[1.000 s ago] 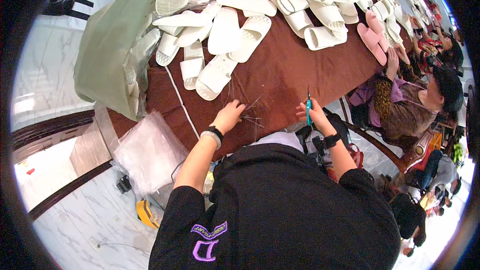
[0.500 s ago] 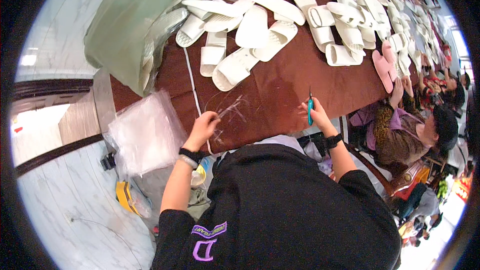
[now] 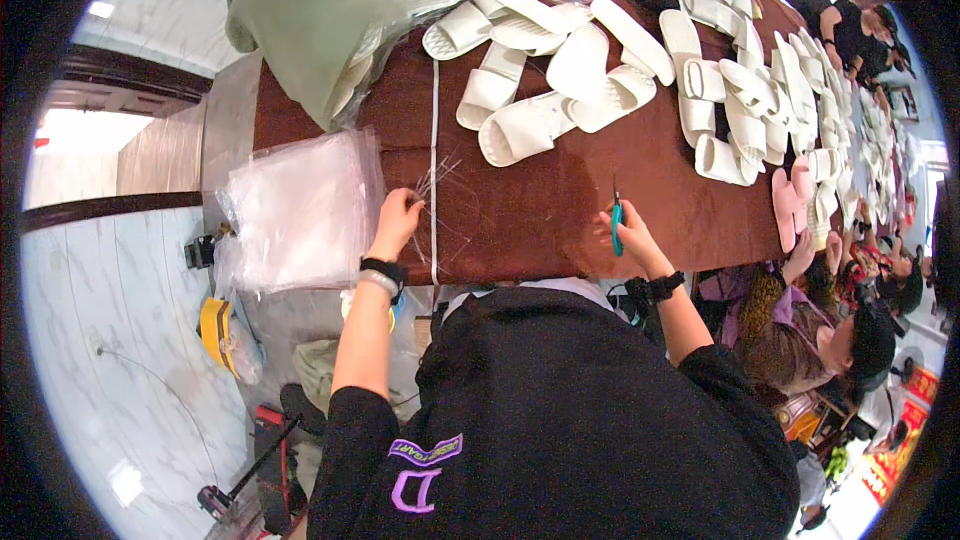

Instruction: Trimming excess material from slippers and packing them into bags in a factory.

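Note:
Over the brown tabletop (image 3: 530, 210), my left hand (image 3: 397, 220) is closed in a pinch on thin pale strands (image 3: 437, 180) that stick out past the fingertips to the right. Between that hand and the white slippers runs a white cord-like line (image 3: 434, 130). My right hand (image 3: 637, 237) is wrapped round small snips (image 3: 617, 227) with teal handles, their dark tip pointing away from me. Its fingers are partly curled. The nearest white slipper (image 3: 515, 132) lies beyond both hands, untouched, among several more.
A stack of clear plastic bags (image 3: 305, 215) lies left of my left hand. A pale green sack (image 3: 310, 25) stands at the far left. White slippers (image 3: 745, 115) crowd the right side, with a pink slipper (image 3: 788, 208) near another person's hands (image 3: 800, 255).
My left hand has moved left across the white line with the strands, toward the stacked bags. My right hand keeps hold of the snips. The whole view has shifted.

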A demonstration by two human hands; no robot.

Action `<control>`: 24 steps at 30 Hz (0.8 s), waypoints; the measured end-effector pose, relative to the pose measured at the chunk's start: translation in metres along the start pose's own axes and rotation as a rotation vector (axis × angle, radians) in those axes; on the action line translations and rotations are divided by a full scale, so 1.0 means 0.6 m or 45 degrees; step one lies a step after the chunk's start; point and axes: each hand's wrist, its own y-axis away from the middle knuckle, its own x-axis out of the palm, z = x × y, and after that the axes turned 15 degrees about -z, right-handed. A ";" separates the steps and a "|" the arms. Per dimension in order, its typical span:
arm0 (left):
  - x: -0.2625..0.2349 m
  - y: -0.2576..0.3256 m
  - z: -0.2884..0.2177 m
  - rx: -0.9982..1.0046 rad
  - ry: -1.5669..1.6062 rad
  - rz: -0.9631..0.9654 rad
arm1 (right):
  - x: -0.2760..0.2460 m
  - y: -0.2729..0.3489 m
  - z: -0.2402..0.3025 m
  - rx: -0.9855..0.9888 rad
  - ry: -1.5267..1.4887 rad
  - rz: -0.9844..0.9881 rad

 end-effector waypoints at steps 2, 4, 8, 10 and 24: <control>0.034 -0.004 0.009 0.161 -0.067 -0.107 | 0.001 -0.001 -0.004 -0.041 0.007 0.010; 0.056 -0.004 0.012 0.150 -0.147 -0.085 | -0.002 -0.001 -0.006 -0.080 0.005 0.016; 0.084 0.013 0.007 0.119 -0.376 -0.056 | -0.014 0.000 -0.017 -0.055 0.049 -0.052; 0.086 0.014 0.010 0.008 -0.403 0.107 | -0.018 0.001 -0.028 -0.012 0.045 -0.093; 0.181 0.069 -0.113 0.202 -0.049 0.422 | -0.029 0.013 -0.033 0.070 0.010 -0.094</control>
